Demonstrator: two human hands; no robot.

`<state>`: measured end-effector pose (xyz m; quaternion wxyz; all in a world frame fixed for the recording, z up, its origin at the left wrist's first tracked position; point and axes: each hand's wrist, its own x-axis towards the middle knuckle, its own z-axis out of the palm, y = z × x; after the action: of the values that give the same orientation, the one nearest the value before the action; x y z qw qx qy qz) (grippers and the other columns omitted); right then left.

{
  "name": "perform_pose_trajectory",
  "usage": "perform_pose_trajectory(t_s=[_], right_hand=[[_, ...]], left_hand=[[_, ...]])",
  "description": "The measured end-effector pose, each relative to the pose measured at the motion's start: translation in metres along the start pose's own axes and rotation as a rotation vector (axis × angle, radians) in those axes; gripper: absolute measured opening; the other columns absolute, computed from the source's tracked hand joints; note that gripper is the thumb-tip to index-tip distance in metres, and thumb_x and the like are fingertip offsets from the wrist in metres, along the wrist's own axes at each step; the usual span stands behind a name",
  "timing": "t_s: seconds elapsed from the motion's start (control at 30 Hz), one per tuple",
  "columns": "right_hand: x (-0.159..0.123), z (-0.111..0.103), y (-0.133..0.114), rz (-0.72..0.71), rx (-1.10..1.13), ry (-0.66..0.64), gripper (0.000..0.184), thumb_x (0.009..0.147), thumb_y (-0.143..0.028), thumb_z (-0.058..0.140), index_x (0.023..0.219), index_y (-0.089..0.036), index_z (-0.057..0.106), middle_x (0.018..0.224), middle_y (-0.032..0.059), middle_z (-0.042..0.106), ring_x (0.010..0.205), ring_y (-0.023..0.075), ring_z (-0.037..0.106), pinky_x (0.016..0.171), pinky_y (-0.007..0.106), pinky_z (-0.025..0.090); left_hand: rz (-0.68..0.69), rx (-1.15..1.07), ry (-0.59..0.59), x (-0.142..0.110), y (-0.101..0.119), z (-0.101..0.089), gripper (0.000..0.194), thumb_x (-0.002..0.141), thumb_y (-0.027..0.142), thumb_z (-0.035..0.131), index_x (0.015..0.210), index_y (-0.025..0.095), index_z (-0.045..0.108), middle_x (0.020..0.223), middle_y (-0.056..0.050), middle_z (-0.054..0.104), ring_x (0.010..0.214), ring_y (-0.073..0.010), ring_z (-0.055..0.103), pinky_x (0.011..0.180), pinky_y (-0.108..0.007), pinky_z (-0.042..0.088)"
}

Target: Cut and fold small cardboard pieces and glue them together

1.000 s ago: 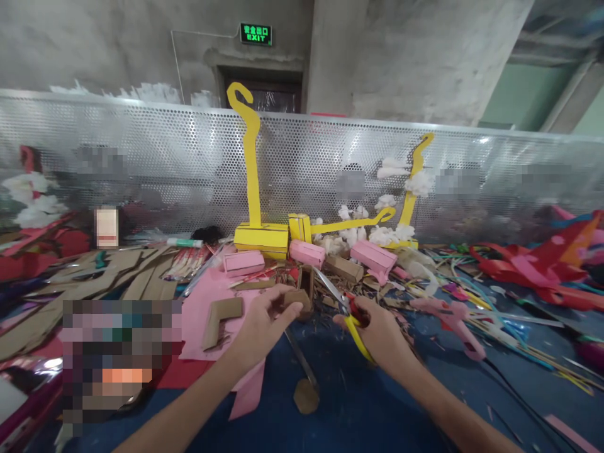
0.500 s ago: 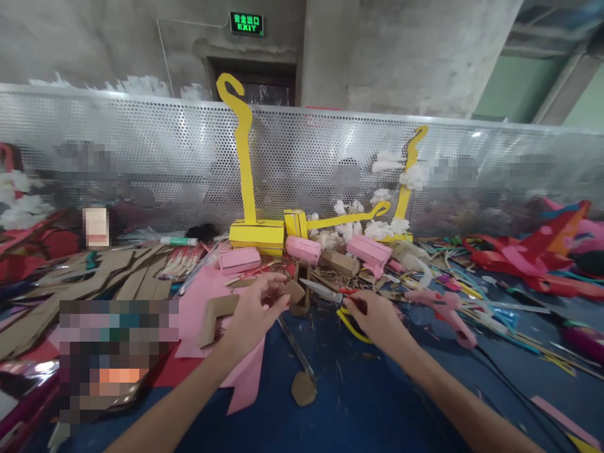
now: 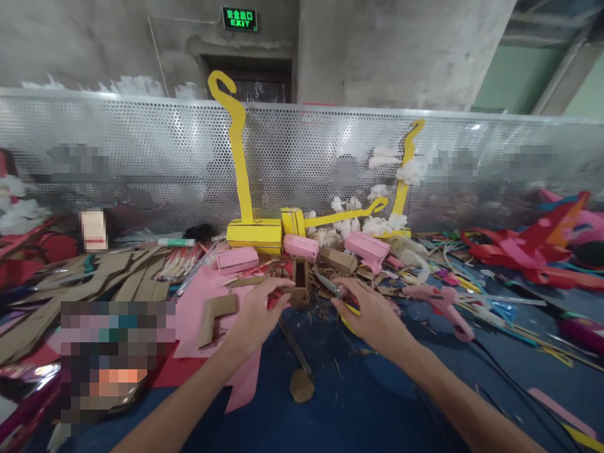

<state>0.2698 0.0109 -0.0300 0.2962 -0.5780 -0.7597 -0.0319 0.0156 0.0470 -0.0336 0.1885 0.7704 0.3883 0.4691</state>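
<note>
Perforated metal barrier (image 3: 179,157) — shiny, silvery.

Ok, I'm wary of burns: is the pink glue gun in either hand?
No, the glue gun lies on the blue table, right of the right hand.

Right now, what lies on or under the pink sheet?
On the pink sheet: an angled cardboard piece. Red paper shows at the sheet's edge; anything else underneath is covered.

A green-lit exit sign (image 3: 240,19) sits above a dark doorway (image 3: 259,78), partly hidden by a perforated metal screen (image 3: 165,151).
</note>
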Motion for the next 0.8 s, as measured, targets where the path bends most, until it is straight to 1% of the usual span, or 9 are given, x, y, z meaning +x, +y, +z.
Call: perform_pose_trajectory(t_s=[0.07,0.13,0.2,0.27,0.37,0.43,0.57,0.63,0.8], right_hand=[[0.003,-0.001,-0.015,-0.108,0.264,-0.045,0.045,0.095,-0.031,0.056,0.139,-0.027,0.049,0.111,0.0057,0.068,0.096,0.0210,0.065,0.085,0.031,0.050],[0.008,-0.001,-0.027,-0.150,0.410,-0.085,0.035,0.093,-0.027,0.058,0.128,-0.028,0.060,0.107,0.0042,0.069,0.095,0.0213,0.064,0.085,0.033,0.048],[0.017,-0.001,-0.033,-0.099,0.551,-0.064,0.015,0.090,-0.025,0.060,0.100,-0.025,0.071,0.093,0.0031,0.071,0.086,0.0214,0.064,0.080,0.033,0.047],[0.028,-0.001,-0.031,-0.037,0.625,-0.020,0.010,0.087,-0.026,0.063,0.088,-0.022,0.071,0.084,0.0024,0.071,0.078,0.0203,0.062,0.076,0.032,0.046],[0.041,0.006,-0.021,0.078,0.747,0.042,0.014,0.086,-0.033,0.062,0.086,-0.020,0.067,0.076,0.0012,0.067,0.069,0.0180,0.060,0.067,0.029,0.047],[0.045,0.014,-0.015,0.161,0.868,0.072,0.018,0.086,-0.038,0.060,0.085,-0.020,0.061,0.070,-0.0009,0.063,0.061,0.0160,0.058,0.059,0.027,0.046],[0.039,0.030,-0.013,0.271,1.113,0.070,0.024,0.082,-0.042,0.063,0.081,-0.022,0.050,0.066,-0.0033,0.060,0.058,0.0154,0.061,0.056,0.027,0.049],[0.035,0.032,-0.014,0.295,1.205,0.059,0.026,0.080,-0.040,0.067,0.082,-0.023,0.047,0.066,-0.0042,0.060,0.058,0.0145,0.062,0.057,0.026,0.050],[0.029,0.025,-0.015,0.311,1.334,0.045,0.036,0.078,-0.038,0.072,0.103,-0.022,0.052,0.073,-0.0040,0.064,0.058,0.0130,0.062,0.057,0.025,0.049]], left_hand=[[-0.002,-0.008,-0.011,0.000,0.000,0.004,0.019,0.090,0.019,0.060,0.107,0.024,0.068,0.106,-0.004,0.074,0.094,-0.0205,0.070,0.089,-0.035,0.054],[0.000,-0.020,-0.021,0.000,0.000,0.008,0.020,0.090,0.020,0.061,0.108,0.024,0.067,0.106,-0.003,0.075,0.097,-0.0204,0.070,0.091,-0.035,0.054],[-0.003,-0.009,-0.002,-0.001,0.000,0.011,0.027,0.090,0.021,0.062,0.116,0.026,0.063,0.111,-0.003,0.073,0.104,-0.0212,0.068,0.095,-0.037,0.052],[-0.016,0.068,0.045,-0.001,0.001,0.013,0.042,0.086,0.027,0.068,0.126,0.026,0.056,0.122,-0.006,0.068,0.115,-0.0248,0.063,0.101,-0.042,0.048],[-0.055,0.286,0.074,0.001,0.003,0.019,0.068,0.077,0.046,0.077,0.135,0.025,0.048,0.135,-0.012,0.058,0.127,-0.0342,0.053,0.105,-0.051,0.042],[-0.077,0.412,0.063,0.002,0.005,0.024,0.078,0.076,0.057,0.074,0.139,0.023,0.044,0.137,-0.015,0.056,0.129,-0.0383,0.051,0.104,-0.055,0.040],[-0.124,0.574,0.051,0.007,0.008,0.036,0.091,0.070,0.063,0.076,0.140,0.019,0.041,0.136,-0.022,0.058,0.129,-0.0424,0.049,0.103,-0.056,0.038],[-0.181,0.609,0.038,0.010,0.008,0.040,0.084,0.069,0.060,0.077,0.135,0.018,0.045,0.132,-0.022,0.062,0.126,-0.0432,0.052,0.101,-0.055,0.039],[-0.208,0.593,0.030,0.018,0.004,0.033,0.033,0.080,0.037,0.069,0.109,0.022,0.063,0.102,-0.014,0.075,0.105,-0.0385,0.067,0.090,-0.051,0.045]])
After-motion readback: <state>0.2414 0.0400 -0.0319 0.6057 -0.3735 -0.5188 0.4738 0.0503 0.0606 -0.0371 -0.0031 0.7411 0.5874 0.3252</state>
